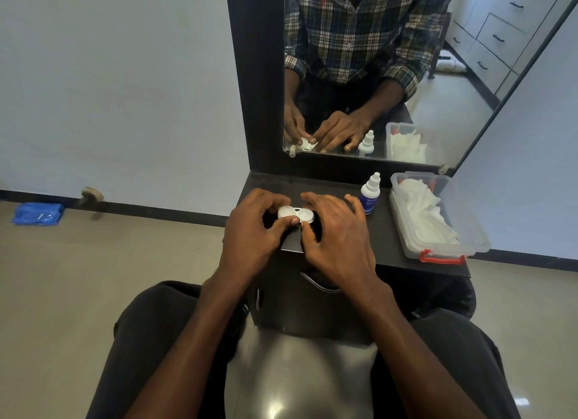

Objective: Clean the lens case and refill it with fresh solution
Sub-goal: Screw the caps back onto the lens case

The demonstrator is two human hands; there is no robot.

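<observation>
Your left hand and right hand meet over the small dark table, with the white plastic two-well lens case between them. Your left fingers curl round the case's left cap, thumb pinched against its near edge. Your right thumb presses the right cap from 6 o'clock while the other right fingers arch over it, spread fairly wide. The case sits near the table's left edge, at about 9 o'clock from the small white dropper bottle with a blue label. That bottle stands upright, just beside your right little finger. At 3 o'clock from the bottle lies a clear plastic box with red clips, holding white tissues. A dark-framed mirror rises at 12 o'clock. A blue packet lies on the floor at 9 o'clock.
</observation>
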